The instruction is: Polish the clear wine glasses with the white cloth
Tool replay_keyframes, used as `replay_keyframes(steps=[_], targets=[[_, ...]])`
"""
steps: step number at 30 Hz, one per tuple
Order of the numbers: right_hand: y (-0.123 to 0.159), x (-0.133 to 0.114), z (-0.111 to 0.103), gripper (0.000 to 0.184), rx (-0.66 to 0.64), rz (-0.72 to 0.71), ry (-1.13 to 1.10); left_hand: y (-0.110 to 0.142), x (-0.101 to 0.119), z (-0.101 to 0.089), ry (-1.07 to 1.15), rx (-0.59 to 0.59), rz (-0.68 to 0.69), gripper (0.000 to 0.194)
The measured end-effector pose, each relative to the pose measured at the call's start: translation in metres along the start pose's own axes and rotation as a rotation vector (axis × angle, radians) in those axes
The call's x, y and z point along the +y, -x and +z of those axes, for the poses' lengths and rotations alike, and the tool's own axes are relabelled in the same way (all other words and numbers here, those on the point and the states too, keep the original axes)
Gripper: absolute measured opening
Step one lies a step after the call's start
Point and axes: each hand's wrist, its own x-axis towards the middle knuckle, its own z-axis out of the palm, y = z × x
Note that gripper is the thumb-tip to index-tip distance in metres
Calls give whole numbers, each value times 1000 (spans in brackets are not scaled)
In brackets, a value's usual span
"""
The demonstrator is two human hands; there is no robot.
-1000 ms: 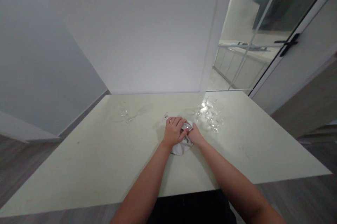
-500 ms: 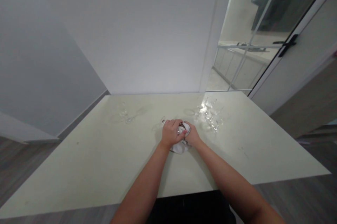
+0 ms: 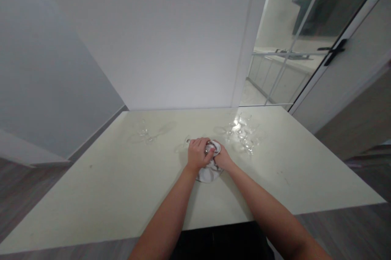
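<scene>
My left hand (image 3: 199,152) is closed around a clear stemmed glass, whose base (image 3: 187,140) sticks out to the left of my knuckles. A white cloth (image 3: 208,174) with a dark edge is bunched around the glass's right end and hangs down toward the table. On its right side my right hand (image 3: 223,157) is closed on the cloth, with most of its fingers hidden by the fabric. Both hands are close together above the middle of the table. Part of the glass shows between the thumb and the cloth.
The pale table (image 3: 116,195) extends to both sides. A clear stemmed glass (image 3: 143,130) stands at the back left. Several clear glasses (image 3: 242,132) stand close together at the back right. Behind the table are a white wall panel (image 3: 177,48) and a glazed door.
Both hands stay in nearly the same place. The cloth has shifted and spread slightly lower, and the glass's base shows a bit farther left.
</scene>
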Motion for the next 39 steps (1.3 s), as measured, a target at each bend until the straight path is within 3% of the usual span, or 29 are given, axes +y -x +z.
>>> replay_keyframes(steps=[5,11,16,19,23,27,31,35,39], targets=[[0,-6,8,12,65,53,-153,-2,1,0,-16,38,-41,39],[4,-15,6,20,144,-43,-117,-5,-3,5,-113,150,-141,34],[6,-15,5,20,230,-7,-167,-6,-4,8,-159,174,-197,34],[8,-15,8,27,175,13,-164,-6,-3,7,-153,140,-204,32],[9,-13,12,27,18,93,-109,-4,-2,6,-113,88,-111,28],[8,-11,9,28,33,140,-73,-3,-3,5,-132,76,-102,28],[2,-7,6,42,48,146,-98,-3,-2,6,-125,68,-182,29],[-3,-6,4,55,194,217,-154,-3,-2,6,-47,73,-229,31],[-3,-17,-1,55,324,286,-226,-6,-11,6,171,220,-367,36]])
